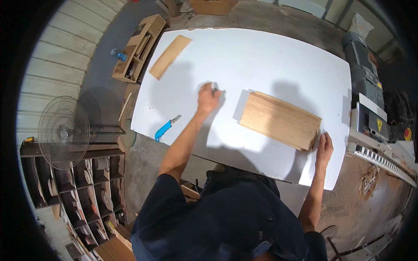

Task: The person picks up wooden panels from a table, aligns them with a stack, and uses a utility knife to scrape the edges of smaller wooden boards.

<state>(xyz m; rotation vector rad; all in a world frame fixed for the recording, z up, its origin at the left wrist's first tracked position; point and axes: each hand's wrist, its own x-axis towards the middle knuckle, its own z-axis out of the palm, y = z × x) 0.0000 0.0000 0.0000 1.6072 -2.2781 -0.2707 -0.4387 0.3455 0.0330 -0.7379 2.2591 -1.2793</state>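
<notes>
My left hand [208, 99] is over the middle of the white tabletop, its fingers closed round a small dark thing that I cannot make out. Toward the right of the table lies a small stack of light-brown wooden boards [278, 120], its edges slightly out of line. Beside the right end of the stack is my right hand [324, 149], loosely bent with nothing visible in it; whether it touches the boards I cannot tell. A blue utility knife [166, 128] lies with its blade out near the table's left front edge. One narrow wooden strip [170, 56] rests at the far left.
The white table [261, 48] stands before me. Left of it are a wooden rack [141, 48] with a blue bottle, a fan [64, 132] and a cubbyhole shelf [82, 191] with rolls. A machine [370, 117] borders the right side.
</notes>
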